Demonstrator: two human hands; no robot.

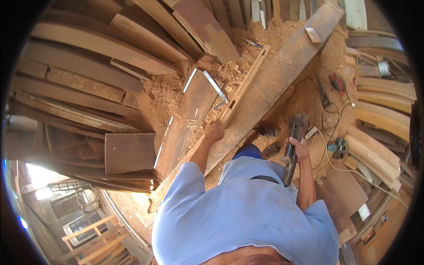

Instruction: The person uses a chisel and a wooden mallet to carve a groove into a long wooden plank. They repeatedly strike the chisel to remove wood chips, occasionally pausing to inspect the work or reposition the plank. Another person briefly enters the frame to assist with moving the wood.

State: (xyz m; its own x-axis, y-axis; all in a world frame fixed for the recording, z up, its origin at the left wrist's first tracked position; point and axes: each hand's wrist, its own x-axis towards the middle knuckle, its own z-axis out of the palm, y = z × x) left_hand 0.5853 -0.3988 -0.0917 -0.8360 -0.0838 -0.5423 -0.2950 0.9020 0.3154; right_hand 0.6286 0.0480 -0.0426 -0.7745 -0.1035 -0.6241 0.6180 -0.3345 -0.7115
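Here — slotted strip [244, 86] touched, mallet [297, 126] gripped.

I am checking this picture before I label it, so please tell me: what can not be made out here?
In the head view:
Left hand: its own back hides how the fingers meet the wooden strip.
Dark tool: the right hand covers part of its middle.
Small pale sticks: too small to tell their material.
Bright patch at left: glare washes out what lies there.
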